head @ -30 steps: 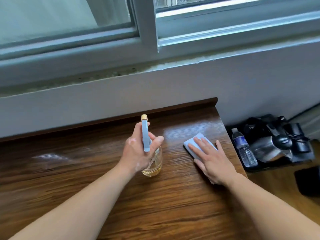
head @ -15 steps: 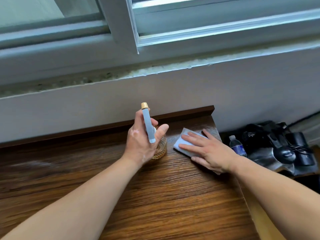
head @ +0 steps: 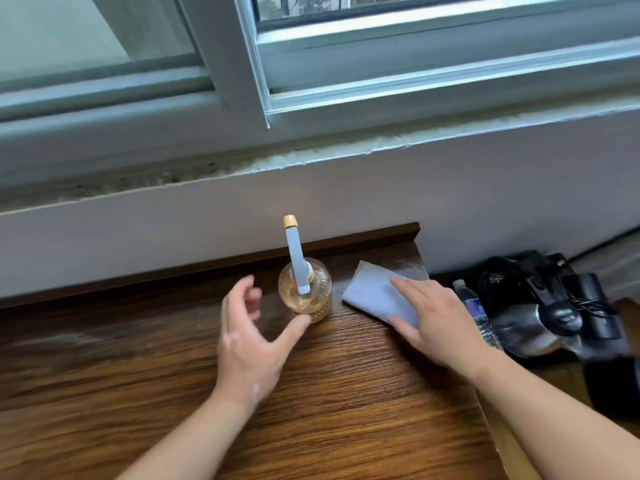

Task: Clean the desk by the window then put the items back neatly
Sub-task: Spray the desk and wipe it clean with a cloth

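The spray bottle [head: 304, 292] stands upright on the surface [head: 346, 393] at 12 o'clock, by the back edge. Your left hand [head: 249, 348] hovers at its 7 o'clock, fingers [head: 239, 292] spread, holding nothing. Your right hand [head: 440, 323] presses straight fingers on the blue cloth [head: 370, 292] at the bottle's 3 o'clock.

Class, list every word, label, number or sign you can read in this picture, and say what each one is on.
No text here can be read.
water bottle: blue label, print too blurred to read.
kettle: faint pale mark on its black top, too small to read.
spray bottle: no label visible.
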A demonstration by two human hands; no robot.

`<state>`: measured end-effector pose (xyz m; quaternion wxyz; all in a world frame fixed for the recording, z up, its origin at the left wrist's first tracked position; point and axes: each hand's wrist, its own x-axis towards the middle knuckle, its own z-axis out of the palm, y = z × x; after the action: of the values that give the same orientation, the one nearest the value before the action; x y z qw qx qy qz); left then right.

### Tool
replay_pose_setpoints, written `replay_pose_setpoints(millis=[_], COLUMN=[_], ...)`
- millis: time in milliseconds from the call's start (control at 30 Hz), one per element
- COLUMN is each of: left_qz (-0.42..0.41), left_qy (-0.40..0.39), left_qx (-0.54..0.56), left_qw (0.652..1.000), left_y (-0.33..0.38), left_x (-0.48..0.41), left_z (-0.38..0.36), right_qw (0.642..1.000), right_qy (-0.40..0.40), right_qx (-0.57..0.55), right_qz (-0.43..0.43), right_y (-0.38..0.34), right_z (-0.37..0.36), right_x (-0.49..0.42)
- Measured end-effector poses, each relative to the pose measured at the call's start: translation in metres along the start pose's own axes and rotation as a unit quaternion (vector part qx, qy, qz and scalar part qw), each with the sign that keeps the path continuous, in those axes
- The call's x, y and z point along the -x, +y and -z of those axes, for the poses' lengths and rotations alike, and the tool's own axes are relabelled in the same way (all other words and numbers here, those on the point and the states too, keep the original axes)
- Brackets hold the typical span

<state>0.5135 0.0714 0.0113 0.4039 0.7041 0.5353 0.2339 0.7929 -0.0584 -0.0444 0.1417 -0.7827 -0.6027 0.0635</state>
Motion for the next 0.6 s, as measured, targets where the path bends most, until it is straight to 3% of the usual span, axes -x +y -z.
replay_pose_setpoints(millis=[133,300,433,600], left_qz=[0.029,0.012,-0.049,-0.159], left_qy=[-0.016,-0.096,-0.133,-0.161], left_qx=[-0.01,-0.007,-0.007,-0.09], left_qw=[0.999,0.995,0.99,0.97], left_y=[-0.03,-0.019,0.006,0.019], left_x=[0.057,0.068,0.055,0.032], left_z=[-0.007,-0.026,-0.035,-0.052], right_qw=[0.997,0.994,0.991,0.994], right_qy=[-0.035,-0.09,-0.111,-0.096], right_qx=[0.031,-0.017,-0.069,-0.042], right_qz=[-0.058,-0.058,-0.039,0.004], right_y=[-0.009,-0.026,-0.049,-0.068], right_z=[0.002,0.009,0.009,-0.003], right_x=[-0.001,0.001,0.035,0.081])
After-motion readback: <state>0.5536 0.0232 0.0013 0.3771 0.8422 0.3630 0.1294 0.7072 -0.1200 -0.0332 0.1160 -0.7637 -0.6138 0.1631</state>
